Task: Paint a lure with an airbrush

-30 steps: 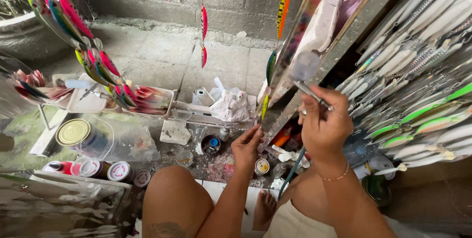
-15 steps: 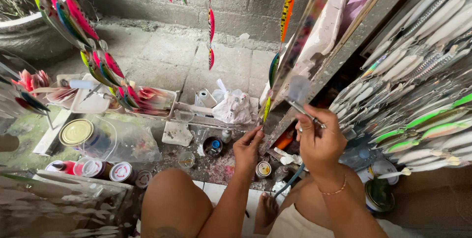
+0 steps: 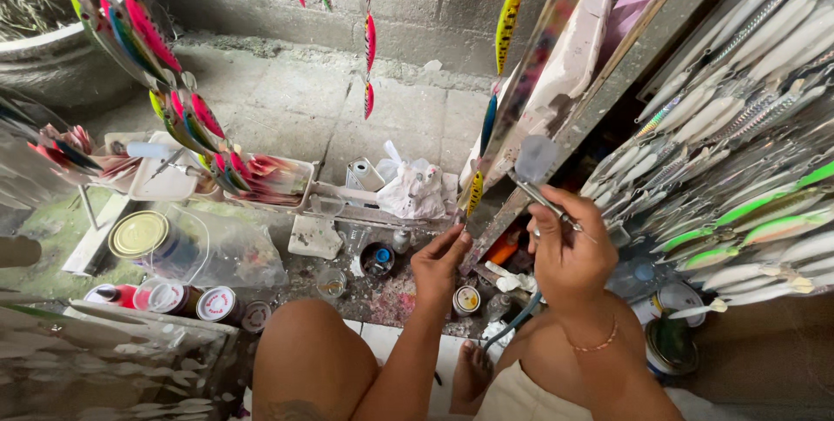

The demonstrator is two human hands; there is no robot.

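Head view: at centre frame, the right hand grips an airbrush, its cup raised; the left hand pinches the lower tip of a yellow lure hanging just left of it, above paint jars.

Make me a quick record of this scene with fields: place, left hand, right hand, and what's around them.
Place: concrete floor by a block wall, person seated
Left hand: pinching the lower tip of a hanging yellow lure
Right hand: gripping an airbrush with a clear cup, aimed at the lure
Nearby: paint jars, gold-lidded tin, unpainted lures racked at right, painted pink-green lures hanging at left
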